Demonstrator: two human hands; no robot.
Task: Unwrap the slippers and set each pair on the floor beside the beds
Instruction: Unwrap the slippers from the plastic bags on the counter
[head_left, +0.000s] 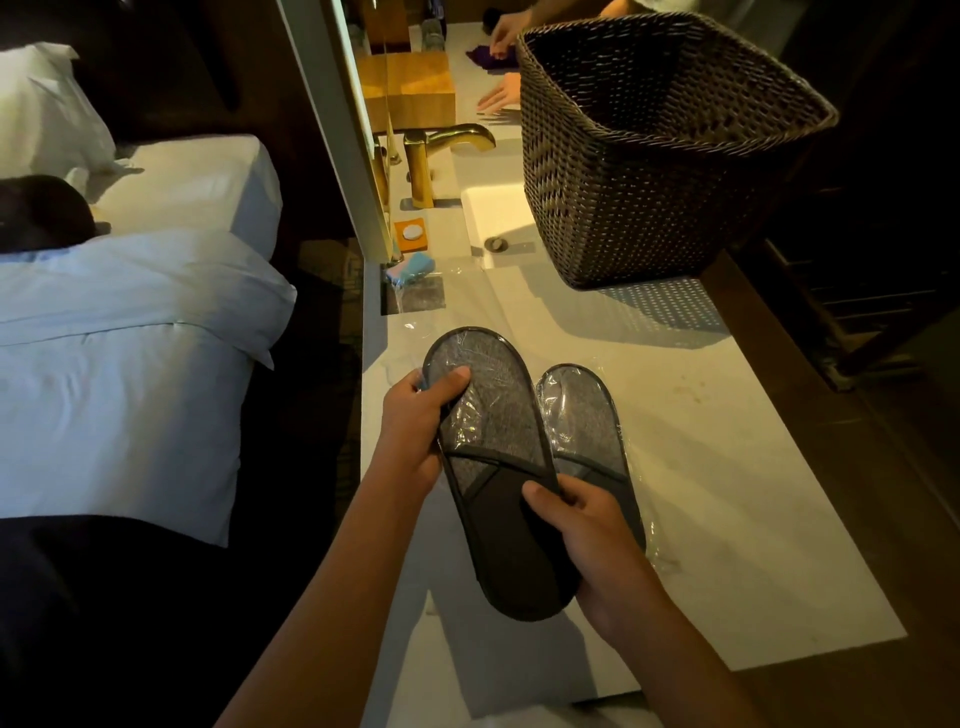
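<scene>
A grey slipper (493, 436) with a dark toe band and clear plastic over it is held above the white counter (727, 519). My left hand (415, 431) grips its heel end, thumb on top. My right hand (587, 540) grips its toe end. A second wrapped grey slipper (587, 415) lies right beside it on the counter, partly under my right hand. Two beds with white linen (119, 395) stand at the left.
A large dark wicker basket (649, 156) sits on the counter over the sink (493, 218). A gold tap (441, 150), soap dish (413, 234) and wooden box (415, 88) stand by the mirror. Another person's hands (501, 93) work at the far end.
</scene>
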